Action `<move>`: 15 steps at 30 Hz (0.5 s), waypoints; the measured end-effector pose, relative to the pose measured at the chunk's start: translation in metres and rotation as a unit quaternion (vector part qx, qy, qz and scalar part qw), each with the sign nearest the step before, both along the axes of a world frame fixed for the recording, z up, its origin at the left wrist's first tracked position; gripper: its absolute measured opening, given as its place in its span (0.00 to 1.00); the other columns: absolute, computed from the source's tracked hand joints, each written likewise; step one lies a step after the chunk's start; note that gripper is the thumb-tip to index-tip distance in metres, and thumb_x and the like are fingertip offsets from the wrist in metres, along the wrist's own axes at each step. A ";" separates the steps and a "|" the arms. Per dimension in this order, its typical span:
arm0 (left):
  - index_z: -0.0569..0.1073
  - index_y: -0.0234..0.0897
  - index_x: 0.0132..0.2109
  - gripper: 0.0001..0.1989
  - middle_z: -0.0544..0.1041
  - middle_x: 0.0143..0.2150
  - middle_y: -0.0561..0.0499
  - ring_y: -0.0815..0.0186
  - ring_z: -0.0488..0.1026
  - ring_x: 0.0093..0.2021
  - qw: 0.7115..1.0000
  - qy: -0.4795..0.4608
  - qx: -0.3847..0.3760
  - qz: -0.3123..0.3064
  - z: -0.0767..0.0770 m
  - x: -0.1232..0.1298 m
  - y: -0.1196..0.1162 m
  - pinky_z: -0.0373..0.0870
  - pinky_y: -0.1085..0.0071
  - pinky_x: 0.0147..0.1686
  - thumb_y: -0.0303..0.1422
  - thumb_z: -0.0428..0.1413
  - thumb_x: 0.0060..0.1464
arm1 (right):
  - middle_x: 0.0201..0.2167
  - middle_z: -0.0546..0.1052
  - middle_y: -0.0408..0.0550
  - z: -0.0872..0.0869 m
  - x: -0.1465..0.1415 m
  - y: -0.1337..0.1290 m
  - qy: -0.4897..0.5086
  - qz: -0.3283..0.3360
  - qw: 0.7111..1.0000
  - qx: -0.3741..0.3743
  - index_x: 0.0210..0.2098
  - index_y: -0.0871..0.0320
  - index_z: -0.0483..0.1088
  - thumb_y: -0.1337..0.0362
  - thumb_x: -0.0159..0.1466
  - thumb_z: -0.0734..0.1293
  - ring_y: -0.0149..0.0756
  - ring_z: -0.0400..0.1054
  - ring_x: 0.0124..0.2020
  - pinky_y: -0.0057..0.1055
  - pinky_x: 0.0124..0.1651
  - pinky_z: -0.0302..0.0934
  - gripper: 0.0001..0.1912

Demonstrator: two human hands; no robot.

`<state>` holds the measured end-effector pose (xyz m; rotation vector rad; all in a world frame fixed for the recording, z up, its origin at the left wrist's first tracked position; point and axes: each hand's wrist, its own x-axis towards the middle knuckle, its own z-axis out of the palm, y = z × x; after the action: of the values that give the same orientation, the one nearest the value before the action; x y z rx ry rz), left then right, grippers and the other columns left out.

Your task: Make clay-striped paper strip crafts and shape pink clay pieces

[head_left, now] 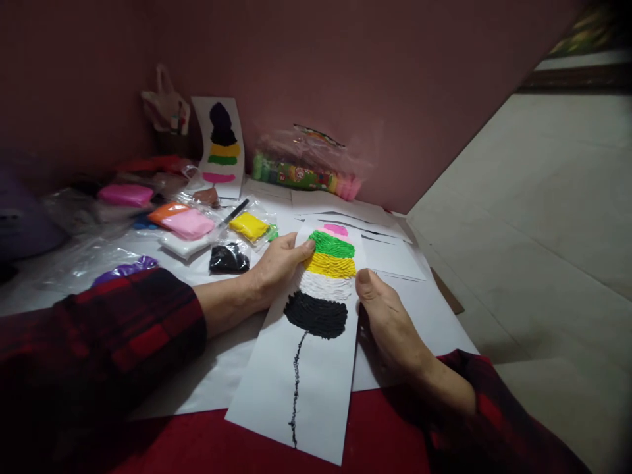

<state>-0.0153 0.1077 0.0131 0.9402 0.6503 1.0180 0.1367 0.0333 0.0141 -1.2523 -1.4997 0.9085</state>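
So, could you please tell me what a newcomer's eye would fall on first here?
Probably the decorated sheet near the centre, held in the left hand with the right hand at its edge, its textured bands running from pink down to black. Next, perhaps, the similar banded picture standing at the back left, then the yellow packet and light pink packet nearer.

I've a wht card [326,372], long/narrow, held tilted, btm end juts past the wht cover's [217,383] near edge in my view. Ridged bands [330,264], top-to-btm: magenta, lt pink, grn, yel, wht, blk; bumpy blk line [296,378] runs below, nearly to btm edge.
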 end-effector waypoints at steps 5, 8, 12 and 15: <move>0.70 0.33 0.34 0.03 0.78 0.32 0.44 0.59 0.76 0.38 1.000 -0.006 -0.016 0.007 0.001 -0.001 0.000 0.70 0.65 0.39 0.29 0.56 0.54 | 0.40 0.79 0.53 -0.002 -0.002 0.003 0.132 0.026 0.990 -0.041 0.50 0.57 0.70 0.46 0.68 0.56 0.46 0.71 0.46 0.45 0.47 0.65 0.25; 0.70 0.33 0.34 0.04 0.78 0.31 0.44 0.58 0.77 0.37 0.999 -0.008 -0.032 0.013 0.001 -0.001 0.000 0.71 0.65 0.38 0.29 0.57 0.53 | 0.39 0.79 0.52 -0.005 -0.002 0.004 0.158 0.012 0.986 -0.048 0.45 0.57 0.72 0.49 0.67 0.60 0.45 0.72 0.45 0.43 0.46 0.66 0.20; 0.71 0.31 0.37 0.05 0.78 0.30 0.44 0.58 0.77 0.34 0.998 -0.006 -0.043 0.040 0.001 -0.001 0.000 0.71 0.65 0.36 0.28 0.57 0.53 | 0.32 0.78 0.47 -0.007 0.000 0.004 0.139 -0.011 0.989 -0.056 0.36 0.55 0.71 0.52 0.64 0.64 0.41 0.72 0.37 0.38 0.40 0.66 0.13; 0.71 0.30 0.40 0.06 0.79 0.32 0.44 0.60 0.77 0.32 0.998 -0.009 -0.048 0.043 0.003 -0.002 -0.001 0.72 0.66 0.35 0.29 0.56 0.55 | 0.22 0.72 0.41 -0.008 0.002 0.003 0.105 -0.049 0.990 -0.077 0.29 0.55 0.67 0.50 0.63 0.65 0.32 0.64 0.21 0.30 0.24 0.60 0.15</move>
<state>-0.0172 0.1062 0.0156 0.8239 0.7223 1.0604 0.1388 0.0366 0.0061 -1.2854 -1.2113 1.0721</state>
